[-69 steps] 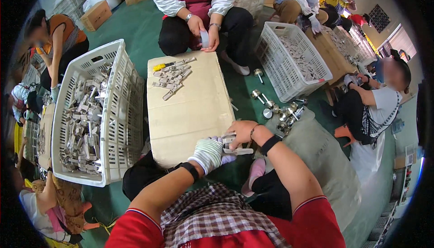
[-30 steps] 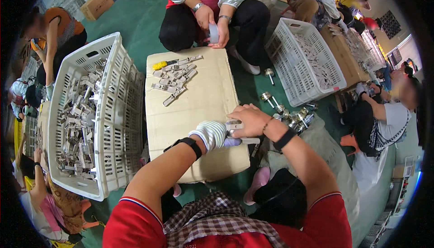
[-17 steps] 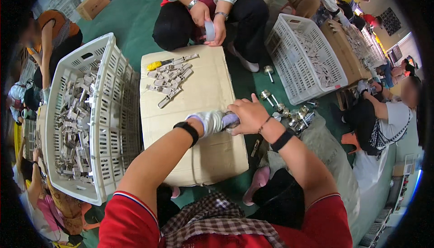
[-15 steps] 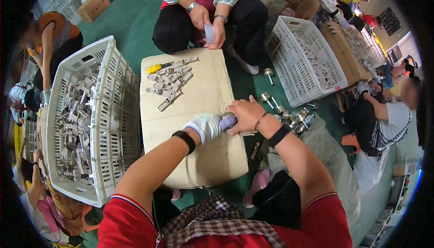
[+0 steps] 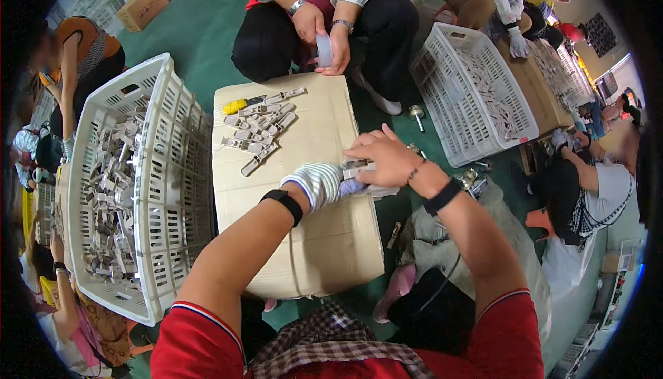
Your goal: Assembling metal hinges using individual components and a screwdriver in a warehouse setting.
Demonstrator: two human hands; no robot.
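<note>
My left hand (image 5: 328,184), in a white striped glove with purple fingertips, is closed round small grey-white metal clips (image 5: 356,169) at the right edge of the cardboard-covered work surface (image 5: 269,241). My bare right hand (image 5: 390,163) comes over the same clips from the right, its thumb and fingers bent about them and another finger raised. The fingers partly hide the clips' shape. Farther left on the cardboard lies a loose pile of similar metal clips (image 5: 261,130), next to a yellow-handled tool (image 5: 236,106).
A white crate (image 5: 176,165) full of metal clips stands at the left, another white crate (image 5: 476,140) at the right. Round metal parts (image 5: 475,180) lie on the floor by a pale sack (image 5: 476,234). Across from me, a person's hands (image 5: 324,37) hold a roll of tape (image 5: 323,50).
My right hand has lifted and opened out somewhat, uncovering the metal clips. My left hand has stayed near the same spot. The person opposite has barely moved.
</note>
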